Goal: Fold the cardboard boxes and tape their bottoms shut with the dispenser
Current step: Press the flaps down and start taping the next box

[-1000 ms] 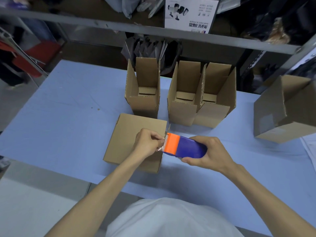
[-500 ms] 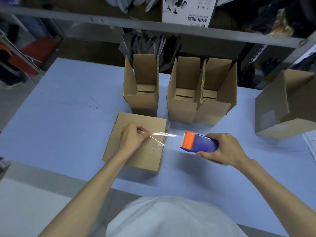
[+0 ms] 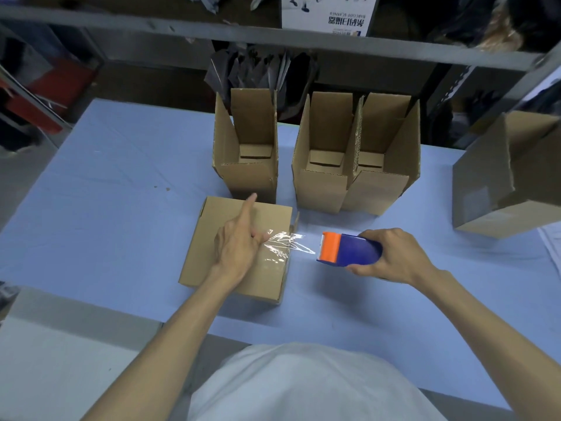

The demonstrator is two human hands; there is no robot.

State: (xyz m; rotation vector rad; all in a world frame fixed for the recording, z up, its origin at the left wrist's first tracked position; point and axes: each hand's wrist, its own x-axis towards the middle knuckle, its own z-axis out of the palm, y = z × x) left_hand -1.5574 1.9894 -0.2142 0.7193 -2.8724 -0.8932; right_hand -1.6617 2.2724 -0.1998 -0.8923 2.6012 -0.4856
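A folded cardboard box (image 3: 212, 238) lies bottom-up on the blue table (image 3: 106, 208) in front of me. My left hand (image 3: 239, 241) rests on top of it, index finger stretched out, its other fingers pressing the end of a clear tape strip (image 3: 287, 244) onto the cardboard. The crinkled strip runs right, past the box edge, to a blue tape dispenser with an orange head (image 3: 349, 249). My right hand (image 3: 397, 256) grips the dispenser just off the box's right side.
Three open upright boxes stand behind: one (image 3: 247, 177) at centre, two joined ones (image 3: 355, 183) to its right. A larger box (image 3: 504, 174) lies tipped at the right edge. Above and behind runs a metal shelf rail (image 3: 273, 34), with dark bags below it.
My right hand drew the dispenser away to the right, pulling out a strip of tape. My left hand went from pinching the tape end to pressing it on the box, index finger now extended.
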